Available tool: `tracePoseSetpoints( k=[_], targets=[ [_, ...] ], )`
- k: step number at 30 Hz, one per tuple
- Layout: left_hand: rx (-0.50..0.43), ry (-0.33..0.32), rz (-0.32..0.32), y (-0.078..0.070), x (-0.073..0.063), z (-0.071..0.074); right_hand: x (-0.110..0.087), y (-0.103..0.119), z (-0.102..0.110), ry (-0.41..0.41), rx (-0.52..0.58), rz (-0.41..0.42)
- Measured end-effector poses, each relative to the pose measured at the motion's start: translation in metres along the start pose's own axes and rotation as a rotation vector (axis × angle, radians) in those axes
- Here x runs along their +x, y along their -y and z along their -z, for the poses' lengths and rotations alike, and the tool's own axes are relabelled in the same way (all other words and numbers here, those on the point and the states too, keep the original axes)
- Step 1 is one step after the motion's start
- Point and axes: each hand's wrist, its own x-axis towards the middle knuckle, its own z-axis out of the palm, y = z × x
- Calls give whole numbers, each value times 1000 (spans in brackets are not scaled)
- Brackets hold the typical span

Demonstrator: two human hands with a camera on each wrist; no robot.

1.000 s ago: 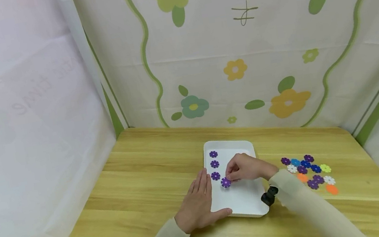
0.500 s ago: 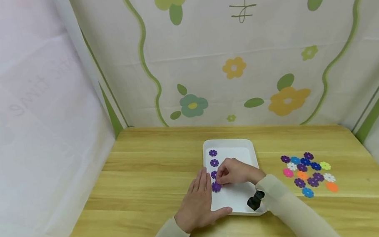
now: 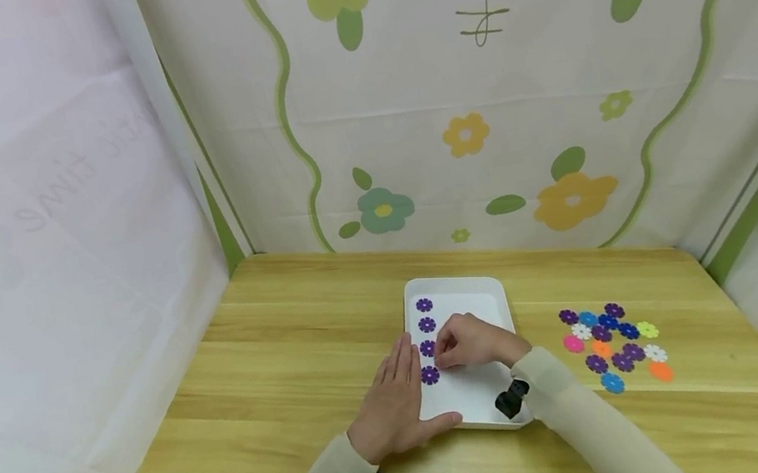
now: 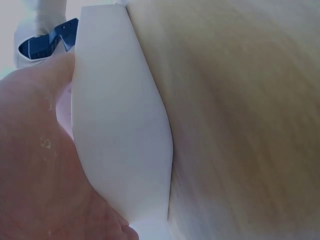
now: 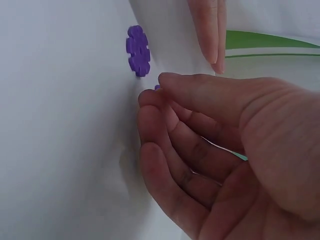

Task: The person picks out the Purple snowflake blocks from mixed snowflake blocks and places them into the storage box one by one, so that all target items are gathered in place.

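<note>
Your right hand (image 3: 473, 341) covers part of the floor of the white tray (image 3: 483, 298), its fingers curled and its thumb and index tips close together; in the right wrist view only a sliver of purple shows beside the thumb tip, so you cannot tell whether they pinch anything; the nearest purple disc (image 3: 430, 375) lies on the tray floor, just apart from those fingertips, last of four in a row along the tray's left wall; your left hand (image 3: 395, 411) lies with straight fingers against that wall, thumb at the near rim, hiding part of the edge; the left wrist view cuts off much of this hand and shows mainly the tray's outer wall (image 4: 117, 115); your right forearm and its black wrist device (image 3: 512, 399) hide the near right corner; to the right, loose flower-shaped discs (image 3: 597, 364) of several colours crowd together, some overlapping, with a strip of wood between them and the tray; you have wider room on the table (image 3: 284, 388) to the left, out to the side curtain (image 3: 82, 323); beyond the tray's far rim, a narrower band of wood ends at the printed backdrop (image 3: 400, 97).
</note>
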Motion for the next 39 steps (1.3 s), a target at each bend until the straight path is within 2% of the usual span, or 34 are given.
tracePoseSetpoints(
  k=[8,14,20,24,28,32,39],
  targets=[
    [-11,-6,-10,-1,-3,6,-22,-9,33,-35,-75,5],
    [-22,-1,-8,-2,-4,8,-49,-28,66,-86,-95,35],
    [-11,9,-15,-3,-4,8,-81,-53,93,-147,-70,-32],
    [-4,15,-12,-3,-4,10,-97,-75,108,-194,-131,-79],
    [-9,23,-6,-3,-4,10,-111,-99,117,-224,-172,-120],
    [-8,33,-1,-4,-4,11,-122,-119,122,-233,-156,-134],
    [1,29,0,-3,-4,10,-127,-147,118,-277,-187,-179]
  ],
)
